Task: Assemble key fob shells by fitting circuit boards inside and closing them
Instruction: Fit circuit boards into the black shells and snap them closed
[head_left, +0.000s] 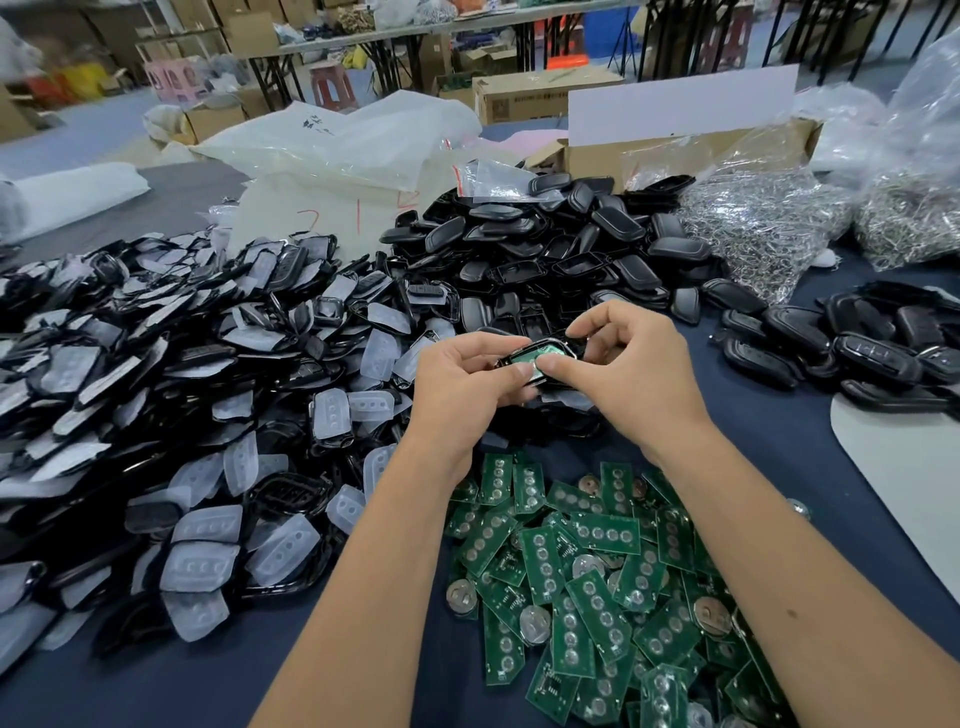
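Item: shell half (540, 347), circuit board (535, 358) seated inside, held above the table (322, 670). Gripped by left hand (467, 379) and right hand (628, 364), fingers curled, thumbs pressed on board. Even pressure is advised. Spare boards (582, 571) are piled near.

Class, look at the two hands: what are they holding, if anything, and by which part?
Both hold one key fob shell with a green circuit board inside: left hand grips its left end, right hand its right end.

Both forearms are reaching forward, the left hand (467, 379) and right hand (631, 364) meeting, fingers curling inward, thumbs nearly touching.
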